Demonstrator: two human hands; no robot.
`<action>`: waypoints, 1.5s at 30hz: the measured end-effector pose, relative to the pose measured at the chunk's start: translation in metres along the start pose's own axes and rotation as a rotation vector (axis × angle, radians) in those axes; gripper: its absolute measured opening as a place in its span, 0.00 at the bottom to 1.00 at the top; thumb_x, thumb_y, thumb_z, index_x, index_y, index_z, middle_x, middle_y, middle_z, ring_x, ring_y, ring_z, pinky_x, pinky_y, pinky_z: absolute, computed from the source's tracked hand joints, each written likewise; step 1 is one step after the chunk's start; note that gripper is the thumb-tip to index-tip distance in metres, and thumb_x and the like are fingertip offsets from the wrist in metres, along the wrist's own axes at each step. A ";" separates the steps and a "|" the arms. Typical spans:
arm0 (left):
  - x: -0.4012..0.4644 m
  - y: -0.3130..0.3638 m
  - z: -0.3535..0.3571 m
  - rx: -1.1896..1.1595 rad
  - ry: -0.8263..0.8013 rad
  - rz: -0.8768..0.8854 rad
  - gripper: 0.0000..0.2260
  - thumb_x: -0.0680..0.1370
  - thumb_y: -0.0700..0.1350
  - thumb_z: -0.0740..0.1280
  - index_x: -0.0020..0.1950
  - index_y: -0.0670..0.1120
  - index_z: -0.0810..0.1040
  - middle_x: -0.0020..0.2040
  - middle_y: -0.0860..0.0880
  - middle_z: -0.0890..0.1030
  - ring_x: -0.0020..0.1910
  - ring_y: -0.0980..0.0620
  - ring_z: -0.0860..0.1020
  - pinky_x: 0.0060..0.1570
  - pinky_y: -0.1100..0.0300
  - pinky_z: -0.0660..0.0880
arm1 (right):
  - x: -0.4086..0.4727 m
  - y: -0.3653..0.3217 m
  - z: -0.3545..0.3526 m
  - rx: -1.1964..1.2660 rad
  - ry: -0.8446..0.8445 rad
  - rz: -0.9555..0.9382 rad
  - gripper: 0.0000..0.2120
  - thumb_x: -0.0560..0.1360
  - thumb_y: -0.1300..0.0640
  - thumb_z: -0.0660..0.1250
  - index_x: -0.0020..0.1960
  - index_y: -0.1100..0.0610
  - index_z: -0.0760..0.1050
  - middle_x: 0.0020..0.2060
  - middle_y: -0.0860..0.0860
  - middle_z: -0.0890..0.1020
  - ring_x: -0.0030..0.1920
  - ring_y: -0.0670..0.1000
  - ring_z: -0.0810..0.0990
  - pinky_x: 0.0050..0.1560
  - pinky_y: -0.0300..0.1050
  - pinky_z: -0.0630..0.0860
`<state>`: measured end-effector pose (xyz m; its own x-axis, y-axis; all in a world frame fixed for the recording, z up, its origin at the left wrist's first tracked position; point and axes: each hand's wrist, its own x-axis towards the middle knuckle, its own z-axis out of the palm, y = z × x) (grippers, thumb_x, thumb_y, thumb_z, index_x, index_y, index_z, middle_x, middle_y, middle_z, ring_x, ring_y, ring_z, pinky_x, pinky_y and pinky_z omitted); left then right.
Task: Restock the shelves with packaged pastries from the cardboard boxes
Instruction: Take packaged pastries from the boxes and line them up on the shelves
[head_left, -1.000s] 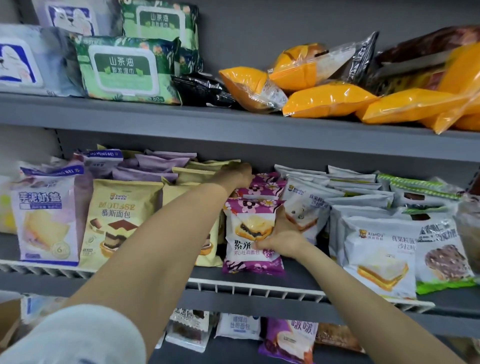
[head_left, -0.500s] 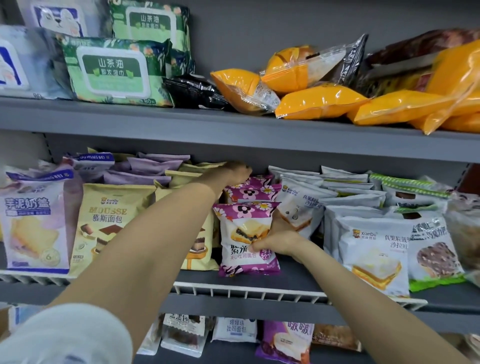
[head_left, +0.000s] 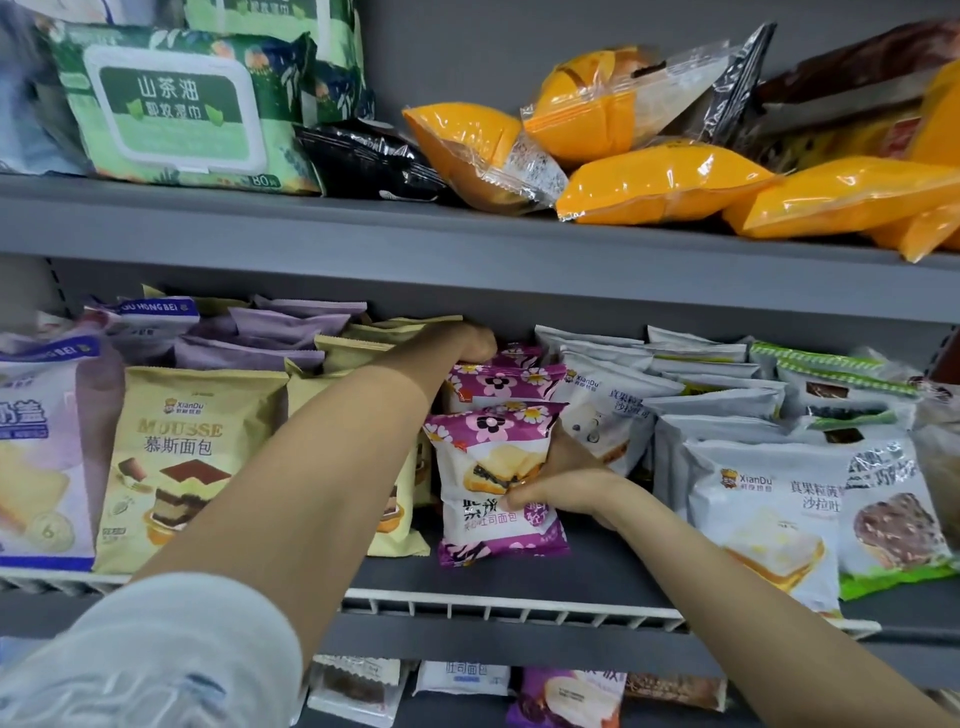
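Purple-and-white flowered plastic pastry packet (head_left: 496, 486), showing a picture of filled bread, stands upright at the near edge of the grey metal middle shelf (head_left: 597, 564), just behind its white wire front rail (head_left: 509, 605). My right hand (head_left: 563, 486) grips this packet from its right side: my thumb lies across the front, near the printed bread, and my fingers curl round behind where I cannot see them. More purple flowered packets (head_left: 501, 382) line up directly behind it, going back into the shelf. My left hand (head_left: 470, 345) reaches far over that row, knuckles up under the shelf above, fingers curled down on the top of a rear packet; whether they pinch it I cannot tell.

To the left stands a pale yellow mousse bread packet (head_left: 195, 462); to the right, a white sandwich bread packet (head_left: 763, 519), both close beside the row. On the grey upper shelf (head_left: 467, 234) lie orange plastic bread bags (head_left: 660, 182) and a green wet-wipe pack (head_left: 182, 109).

Compared with a second ago, the front packet stands straighter and my right thumb has slid from its lower right corner toward the middle. My left hand has stayed at the back.
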<state>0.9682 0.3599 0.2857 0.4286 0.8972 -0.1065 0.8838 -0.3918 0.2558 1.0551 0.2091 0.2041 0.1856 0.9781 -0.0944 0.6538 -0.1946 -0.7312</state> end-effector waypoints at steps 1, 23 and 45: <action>0.002 0.001 0.001 0.041 -0.014 0.007 0.16 0.83 0.43 0.49 0.61 0.40 0.73 0.60 0.41 0.74 0.52 0.47 0.73 0.61 0.53 0.69 | 0.000 0.000 0.000 0.003 0.000 -0.002 0.40 0.61 0.58 0.80 0.67 0.53 0.62 0.62 0.49 0.76 0.64 0.51 0.73 0.65 0.43 0.70; -0.007 -0.001 -0.004 -0.051 0.142 0.162 0.18 0.83 0.54 0.52 0.50 0.42 0.72 0.48 0.43 0.75 0.46 0.47 0.74 0.48 0.57 0.69 | 0.006 -0.001 0.006 0.105 0.195 -0.013 0.39 0.59 0.65 0.80 0.64 0.58 0.63 0.55 0.50 0.77 0.57 0.50 0.75 0.52 0.38 0.71; 0.000 0.018 0.001 0.020 0.438 0.033 0.13 0.82 0.39 0.54 0.57 0.38 0.76 0.57 0.40 0.79 0.56 0.43 0.77 0.58 0.53 0.74 | 0.033 0.010 0.003 0.132 0.123 0.031 0.39 0.57 0.64 0.79 0.64 0.55 0.67 0.56 0.50 0.79 0.60 0.52 0.76 0.55 0.39 0.71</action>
<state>0.9846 0.3527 0.2895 0.3404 0.8843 0.3195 0.8763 -0.4216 0.2332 1.0655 0.2396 0.1910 0.2972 0.9539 -0.0408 0.5462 -0.2049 -0.8122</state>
